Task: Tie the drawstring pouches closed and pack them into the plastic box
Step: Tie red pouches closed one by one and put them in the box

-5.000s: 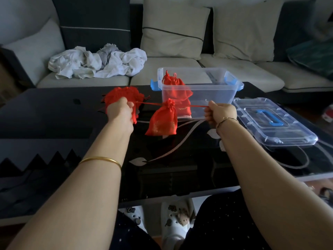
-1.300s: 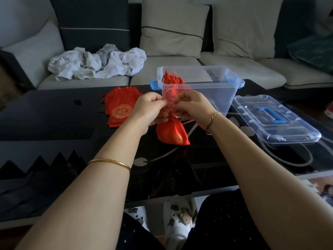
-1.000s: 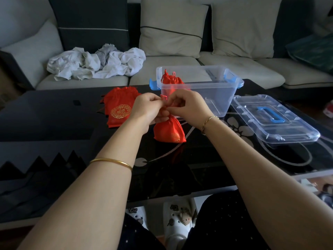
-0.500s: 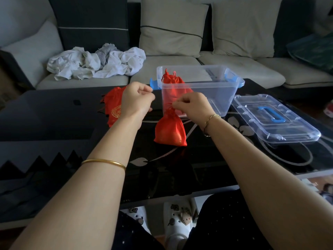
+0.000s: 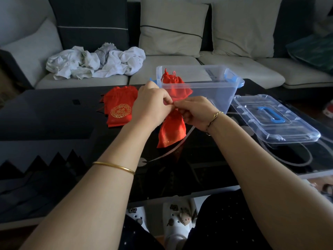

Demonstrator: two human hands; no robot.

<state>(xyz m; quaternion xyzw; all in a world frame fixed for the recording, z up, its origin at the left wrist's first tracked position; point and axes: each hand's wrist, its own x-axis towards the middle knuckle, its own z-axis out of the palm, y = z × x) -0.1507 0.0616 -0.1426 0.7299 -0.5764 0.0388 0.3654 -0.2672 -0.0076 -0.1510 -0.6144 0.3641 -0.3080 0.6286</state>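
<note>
The left hand (image 5: pixel 151 103) and the right hand (image 5: pixel 195 112) are pinching the string of a red pouch (image 5: pixel 171 131) hanging just below them. The plastic box (image 5: pixel 212 87) is sitting right behind the hands.

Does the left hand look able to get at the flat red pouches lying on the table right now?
Probably yes, once freed. The left hand is pinching the drawstring of the pouch with the right hand. The flat pouches lie just beside it on the table, with nothing between.
</note>
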